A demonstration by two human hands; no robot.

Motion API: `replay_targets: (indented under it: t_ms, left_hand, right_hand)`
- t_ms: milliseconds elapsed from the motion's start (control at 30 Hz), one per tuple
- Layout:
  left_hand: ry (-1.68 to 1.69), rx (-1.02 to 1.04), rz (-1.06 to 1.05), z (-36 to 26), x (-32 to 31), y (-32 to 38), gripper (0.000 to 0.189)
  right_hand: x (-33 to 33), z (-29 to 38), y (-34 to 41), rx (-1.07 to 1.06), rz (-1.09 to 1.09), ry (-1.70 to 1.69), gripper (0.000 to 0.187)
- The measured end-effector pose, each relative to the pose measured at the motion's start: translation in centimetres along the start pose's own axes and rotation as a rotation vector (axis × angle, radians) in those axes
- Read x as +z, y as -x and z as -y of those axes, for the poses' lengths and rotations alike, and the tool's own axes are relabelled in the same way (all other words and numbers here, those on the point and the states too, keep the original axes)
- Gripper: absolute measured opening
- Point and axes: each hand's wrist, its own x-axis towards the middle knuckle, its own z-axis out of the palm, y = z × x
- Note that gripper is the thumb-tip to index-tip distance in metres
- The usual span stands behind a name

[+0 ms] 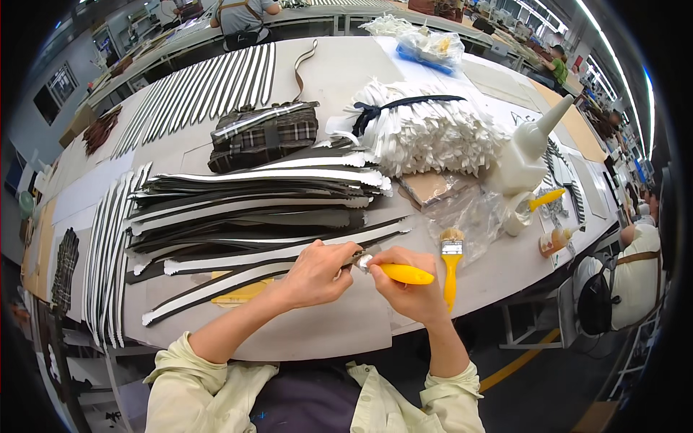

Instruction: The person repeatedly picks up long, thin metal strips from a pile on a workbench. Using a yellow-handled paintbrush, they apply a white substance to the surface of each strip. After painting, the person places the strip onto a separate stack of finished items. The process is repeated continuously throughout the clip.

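My left hand (320, 271) pinches the right end of a black strip with a white band (216, 285), which runs down to the left across the table. In my right hand (409, 284) is a yellow-handled brush (407, 274), its whitish tip at the strip's end by my left fingertips. Just above lies another black-and-white strip (260, 254), below a thick pile of similar strips (260, 200). Under the held strip is a yellow flat piece (241, 295), partly covered. A second yellow-handled paintbrush (451, 265), bristles up, lies right of my right hand.
Right stand a large white nozzle bottle (522, 157), a white container (518, 214) holding a yellow-handled tool, and a small bottle (555, 241). Behind are a tied white bundle (433, 130) and a plaid bundle (265, 135). Plastic film (471, 216) lies near the brush. Co-workers sit farther off.
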Motion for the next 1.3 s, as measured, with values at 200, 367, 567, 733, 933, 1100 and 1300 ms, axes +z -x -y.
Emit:
replay_targets:
  t_ms: [200, 367, 567, 733, 933, 1100, 1300]
  left_hand:
    - [0.211, -0.251, 0.319, 0.8, -1.9, -0.6, 0.036]
    - [0.488, -0.335, 0.519, 1.7, -2.6, -0.1, 0.05]
    - [-0.001, -0.114, 0.071, 3.6, -3.9, 8.3, 0.043]
    - [-0.415, -0.386, -0.033, 7.6, -9.5, 19.5, 0.045]
    - [-0.357, -0.467, -0.008, 10.0, -13.2, 25.9, 0.039]
    - [-0.217, -0.433, -0.046, 9.2, -13.3, 27.1, 0.025]
    - [-0.061, -0.585, -0.092, 3.5, -14.6, 33.2, 0.025]
  right_hand:
    - [-1.7, -0.3, -0.2, 0.114, 0.007, 0.037, 0.005]
    - [-1.8, 0.2, -0.5, 0.033, -0.147, -0.047, 0.014]
    - [2.4, -1.0, 2.1, 0.062, -0.074, -0.068, 0.032]
    - [6.9, -1.2, 3.7, -0.219, 0.284, 0.322, 0.043]
    - [11.6, -0.9, 2.3, -0.305, 0.554, 0.426, 0.047]
    - [12.8, -0.1, 1.1, -0.314, 0.569, 0.469, 0.051]
    - [13.9, 1.1, -0.6, -0.367, 0.575, 0.398, 0.045]
